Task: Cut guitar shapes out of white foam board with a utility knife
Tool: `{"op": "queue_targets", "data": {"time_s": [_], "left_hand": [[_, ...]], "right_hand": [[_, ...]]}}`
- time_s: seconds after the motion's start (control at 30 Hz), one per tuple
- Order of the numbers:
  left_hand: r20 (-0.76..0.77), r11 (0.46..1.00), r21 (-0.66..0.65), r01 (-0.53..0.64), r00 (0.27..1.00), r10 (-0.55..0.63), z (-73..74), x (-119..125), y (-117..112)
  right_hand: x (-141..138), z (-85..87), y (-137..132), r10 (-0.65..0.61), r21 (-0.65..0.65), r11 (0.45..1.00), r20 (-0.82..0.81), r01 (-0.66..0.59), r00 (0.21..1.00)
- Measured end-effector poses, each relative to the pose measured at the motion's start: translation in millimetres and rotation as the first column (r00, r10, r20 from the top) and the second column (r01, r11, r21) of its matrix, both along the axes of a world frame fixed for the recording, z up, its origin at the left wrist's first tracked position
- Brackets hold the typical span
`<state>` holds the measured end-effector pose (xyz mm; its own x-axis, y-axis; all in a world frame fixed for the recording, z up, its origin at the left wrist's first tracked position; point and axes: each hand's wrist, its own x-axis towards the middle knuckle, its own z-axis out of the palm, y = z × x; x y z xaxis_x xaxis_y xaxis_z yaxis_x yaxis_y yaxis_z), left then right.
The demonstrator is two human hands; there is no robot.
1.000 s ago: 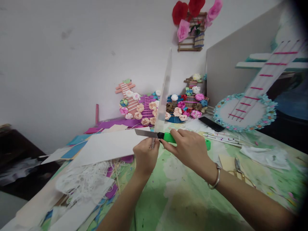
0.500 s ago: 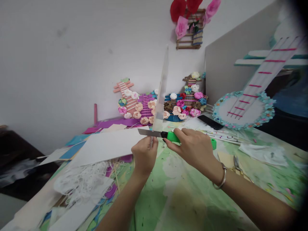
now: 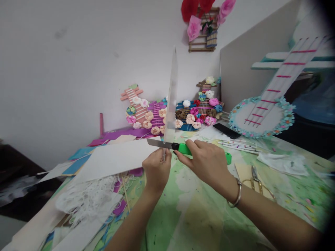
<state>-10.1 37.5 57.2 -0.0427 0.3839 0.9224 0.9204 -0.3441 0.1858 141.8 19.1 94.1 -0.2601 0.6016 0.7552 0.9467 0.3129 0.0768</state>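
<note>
The green-stained table (image 3: pixel 193 216) bore, on its left side, a large white sheet (image 3: pixel 117 155) overlapping blue pieces (image 3: pixel 75 166), with a tangle of white string (image 3: pixel 86 195) just beside it. On its right side lay a flat black phone (image 3: pixel 226 131), thin sticks (image 3: pixel 239 147), a crumpled white cloth (image 3: pixel 284 164) and 1 pair of scissors (image 3: pixel 256 179) partly over a beige card (image 3: pixel 241 170).

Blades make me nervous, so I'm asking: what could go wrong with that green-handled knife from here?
The right hand holds the green-handled knife with its blade bare, close above the left hand; a slip could cut that hand. The clear strip stands tall, gripped near its lower end, so it might wobble or bend under the blade.
</note>
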Motion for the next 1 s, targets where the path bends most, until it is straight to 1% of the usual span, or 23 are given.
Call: {"op": "queue_targets", "data": {"time_s": [0.27,0.57,0.8,1.0], "left_hand": [[0.0,0.999,-0.008,0.034,0.999,-0.034,-0.8,-0.8,-2.5],[0.001,1.0,0.006,0.028,1.0,-0.028,-3.6,-0.6,-4.0],[0.011,0.999,0.011,0.05,0.999,-0.05,-5.6,0.2,-4.8],[0.021,0.998,0.028,0.054,0.998,-0.055,-4.7,-0.9,-5.8]], "right_hand": [[-3.0,4.2,2.5,0.003,-0.024,1.0,0.026,-0.003,1.0],[-3.9,6.3,4.7,0.007,-0.029,1.0,0.032,-0.006,0.999],[-5.0,11.1,6.1,0.015,-0.059,0.998,0.028,-0.014,1.0],[-7.4,11.1,8.6,0.014,-0.04,0.999,0.023,-0.013,1.0]]}}
